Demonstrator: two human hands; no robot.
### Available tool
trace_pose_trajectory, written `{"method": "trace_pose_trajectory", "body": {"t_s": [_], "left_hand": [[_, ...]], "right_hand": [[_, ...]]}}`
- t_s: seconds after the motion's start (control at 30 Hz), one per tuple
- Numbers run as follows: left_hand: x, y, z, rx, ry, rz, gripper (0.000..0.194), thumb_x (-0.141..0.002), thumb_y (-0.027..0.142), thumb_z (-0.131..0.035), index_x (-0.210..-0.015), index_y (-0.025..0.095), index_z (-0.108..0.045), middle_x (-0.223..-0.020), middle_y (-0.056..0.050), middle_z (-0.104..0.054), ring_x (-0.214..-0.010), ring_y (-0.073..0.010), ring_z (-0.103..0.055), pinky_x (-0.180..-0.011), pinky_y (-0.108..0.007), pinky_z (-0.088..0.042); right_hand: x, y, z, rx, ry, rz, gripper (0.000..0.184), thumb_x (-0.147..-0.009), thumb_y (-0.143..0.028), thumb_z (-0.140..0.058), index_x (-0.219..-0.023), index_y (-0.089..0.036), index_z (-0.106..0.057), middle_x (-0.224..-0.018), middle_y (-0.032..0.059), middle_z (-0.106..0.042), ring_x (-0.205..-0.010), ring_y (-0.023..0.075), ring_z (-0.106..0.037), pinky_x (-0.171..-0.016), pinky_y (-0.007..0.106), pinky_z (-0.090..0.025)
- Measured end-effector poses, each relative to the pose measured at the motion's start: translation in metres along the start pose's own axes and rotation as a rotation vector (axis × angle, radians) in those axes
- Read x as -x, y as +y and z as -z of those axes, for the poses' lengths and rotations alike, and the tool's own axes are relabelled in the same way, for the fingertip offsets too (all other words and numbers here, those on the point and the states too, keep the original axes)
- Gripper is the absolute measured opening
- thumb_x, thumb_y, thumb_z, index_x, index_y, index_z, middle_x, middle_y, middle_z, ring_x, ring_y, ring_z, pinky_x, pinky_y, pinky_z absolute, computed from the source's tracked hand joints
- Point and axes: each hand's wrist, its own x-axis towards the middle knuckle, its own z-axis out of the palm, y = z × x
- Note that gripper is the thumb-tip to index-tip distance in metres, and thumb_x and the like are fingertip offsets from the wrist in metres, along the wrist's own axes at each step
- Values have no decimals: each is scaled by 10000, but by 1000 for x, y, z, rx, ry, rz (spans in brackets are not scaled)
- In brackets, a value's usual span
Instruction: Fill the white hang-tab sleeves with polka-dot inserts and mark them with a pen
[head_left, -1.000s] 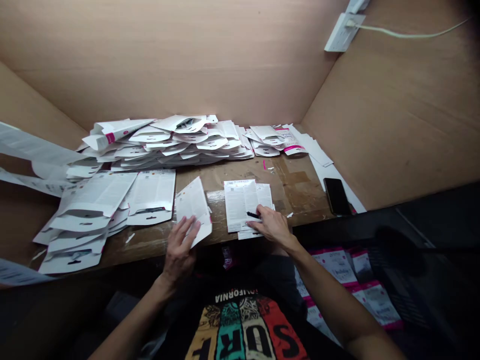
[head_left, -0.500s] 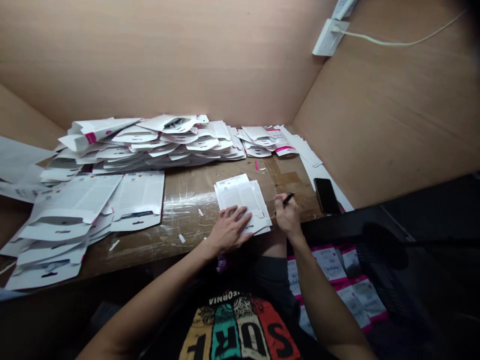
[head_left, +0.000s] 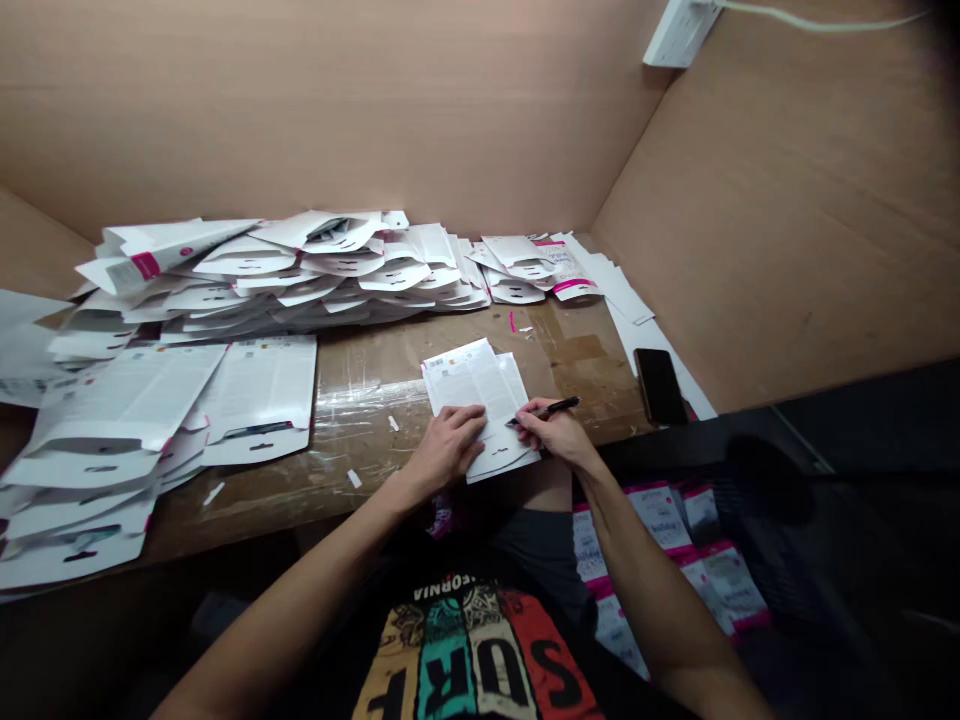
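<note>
Head cam: I see R hand (head_left: 555, 432) gripping black pen (head_left: 561, 405), tip at the white pkts (head_left: 461, 376), which lie mid-table (head_left: 360, 385), near edge. L hand (head_left: 445, 452) rests on their left side, fingers bent; can't tell if it's gripping. Phone (head_left: 661, 387) to the right, big pkt pile (head_left: 300, 285) far left.

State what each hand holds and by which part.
The right hand grips a black pen near its tip. The left hand rests on white packets; whether it grips them cannot be told.
</note>
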Motion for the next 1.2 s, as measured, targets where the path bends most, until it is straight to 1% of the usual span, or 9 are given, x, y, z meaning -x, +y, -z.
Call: {"method": "trace_pose_trajectory", "body": {"t_s": [0.27, 0.37, 0.53, 0.67, 0.8, 0.97, 1.0, 1.13, 1.2], "left_hand": [[0, 2, -1, -14, 0, 5, 333, -1021, 279, -639, -1340, 197, -684, -1482, -104, -639, -1254, -314, -564, -1090, -532, -519], [1, 1, -1, -7, 2, 0, 334, -1021, 275, -635, -1343, 198, -682, -1494, -103, -632, -1252, -310, -564, -1091, -532, -519], [2, 0, -3, 23, 11, 12, 351, -1009, 278, -655, -1352, 212, -680, -1490, -104, -635, -1267, -309, -568, -1104, -536, -513], [1, -3, -3, 57, 6, 1, 397, -986, 280, -694, -1372, 199, -651, -1494, -112, -629, -1273, -308, -569, -1123, -524, -501], [1, -4, 3, 65, -6, -15, 436, -986, 296, -697, -1396, 172, -618, -1488, -141, -623, -1293, -315, -559, -1139, -516, -482], [6, 4, 13, 35, -121, -31, 756, -874, 579, -810, -1466, 189, -546, -1568, -178, -539, -1392, -372, -507, -1155, -551, -444], [8, 7, 14, 9, -148, -29, 837, -817, 637, -841, -1461, 193, -542, -1580, -180, -524, -1414, -391, -488, -1162, -565, -426], [19, 15, 17, -61, -180, -21, 756, -802, 574, -872, -1388, 213, -561, -1560, -158, -540, -1450, -385, -467, -1186, -555, -381], [24, 14, 19, -46, -167, -25, 642, -843, 533, -845, -1333, 213, -582, -1532, -155, -564, -1428, -367, -493, -1177, -538, -393]], "right_hand": [[-3, -3, 12, 2, -204, -72, 353, -801, -524, -780, -861, -184, -705, -725, 49, -755, -554, 154, -627, -475, 228, -391], [-1, -7, 18, 28, -148, 38, 318, -886, -507, -677, -813, -198, -668, -684, 12, -685, -548, 140, -555, -528, 249, -401], [2, -16, 3, 643, -109, 420, 138, -967, -290, -603, -931, -195, -697, -955, 62, -692, -855, 192, -635, -788, 292, -478], [2, -16, -14, 1068, -129, 416, 183, -934, -111, -581, -1056, -200, -685, -1084, 85, -694, -975, 211, -636, -799, 273, -460], [13, -22, -17, 1196, -159, 430, 211, -960, -77, -513, -1078, -175, -658, -1110, 135, -678, -1032, 242, -615, -788, 280, -463], [49, -40, 6, 686, -807, 470, 78, -1007, -251, -636, -1032, -201, -690, -969, 27, -694, -848, 170, -635, -756, 248, -499], [53, -41, 11, 634, -844, 465, 137, -977, -320, -718, -1057, -209, -704, -1000, 23, -702, -875, 171, -653, -777, 251, -511], [49, -32, 18, 890, -396, 505, 511, -813, -406, -912, -1243, -240, -690, -1347, 107, -651, -1155, 275, -650, -887, 352, -552], [43, -20, 15, 1014, -300, 559, 578, -787, -389, -930, -1285, -253, -671, -1472, 130, -590, -1273, 320, -601, -910, 395, -567]]}}
